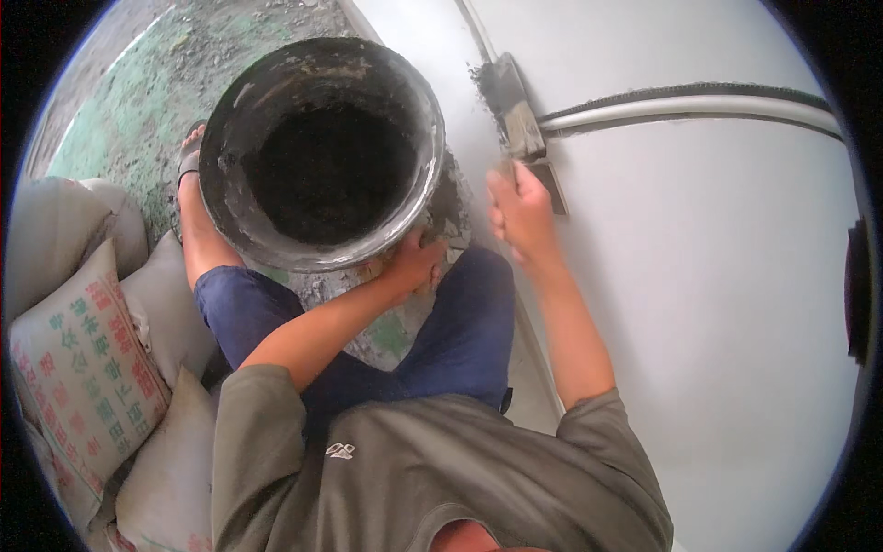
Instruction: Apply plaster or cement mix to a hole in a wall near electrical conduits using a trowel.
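My right hand (526, 212) is closed around the handle of a flat brush (522, 129), whose head is coated in dark grey paste. The brush lies against the white wall panel, where a raised strip meets a dark smear. Between my knees and the panel stands a large round black bucket (322, 253), its rim crusted with grey. Dark, nearly black material (336, 170) fills its lower part. At the bucket's near right side, my left hand (412, 267) has its fingers curled, close to the rim. Whatever it grips, if anything, is hidden.
White wall panels (699, 276) rise along my right, with a pale rounded strip (690, 109) running across them. Several stuffed woven sacks (87, 368) are piled at my left. Grey residue covers the green floor (156, 101), with rubble beside the bucket.
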`<state>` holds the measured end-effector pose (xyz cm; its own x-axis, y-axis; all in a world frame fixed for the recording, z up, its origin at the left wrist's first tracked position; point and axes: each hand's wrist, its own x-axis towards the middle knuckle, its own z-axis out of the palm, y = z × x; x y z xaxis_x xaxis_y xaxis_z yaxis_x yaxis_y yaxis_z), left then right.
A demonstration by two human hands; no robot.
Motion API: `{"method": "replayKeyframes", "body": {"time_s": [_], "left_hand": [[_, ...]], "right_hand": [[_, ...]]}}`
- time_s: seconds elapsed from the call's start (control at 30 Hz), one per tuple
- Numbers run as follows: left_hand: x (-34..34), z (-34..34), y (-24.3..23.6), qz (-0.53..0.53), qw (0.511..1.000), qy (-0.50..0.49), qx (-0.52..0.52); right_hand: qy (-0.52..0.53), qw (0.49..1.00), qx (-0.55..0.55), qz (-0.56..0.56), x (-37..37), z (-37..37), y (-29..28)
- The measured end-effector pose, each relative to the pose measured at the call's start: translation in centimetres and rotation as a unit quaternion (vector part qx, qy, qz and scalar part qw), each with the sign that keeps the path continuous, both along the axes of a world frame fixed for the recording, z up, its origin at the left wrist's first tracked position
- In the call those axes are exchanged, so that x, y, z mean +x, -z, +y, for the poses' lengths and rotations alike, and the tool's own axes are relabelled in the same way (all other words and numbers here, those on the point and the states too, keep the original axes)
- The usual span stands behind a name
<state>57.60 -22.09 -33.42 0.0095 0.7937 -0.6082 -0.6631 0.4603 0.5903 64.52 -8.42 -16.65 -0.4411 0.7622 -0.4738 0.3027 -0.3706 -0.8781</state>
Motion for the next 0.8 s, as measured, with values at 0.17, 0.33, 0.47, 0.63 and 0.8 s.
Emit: {"method": "replayKeyframes", "body": {"time_s": [0.17, 0.33, 0.47, 0.63, 0.8], "left_hand": [[0.5, 0.3, 0.1, 0.015, 0.998, -0.044, -0.041], [-0.6, -0.1, 0.3, 0.031, 0.999, -0.011, -0.011], [-0.4, -0.1, 0.5, 0.019, 0.999, -0.034, -0.016], [-0.2, 0.0, -0.1, 0.004, 0.998, -0.048, -0.031], [-0.9, 0.1, -0.9, 0.009, 0.999, -0.007, -0.030]], "right_hand": [[0.016, 1.000, -0.007, 0.013, -2.5, 0.4, 2.8], [0.025, 0.998, 0.048, -0.017, -1.7, -0.3, 3.4], [0.074, 0.997, 0.030, 0.026, -1.1, -0.9, 3.3], [0.083, 0.995, 0.056, -0.004, -0.8, -0.6, 3.2], [0.053, 0.995, 0.076, -0.041, 0.3, -2.1, 2.2]]}}
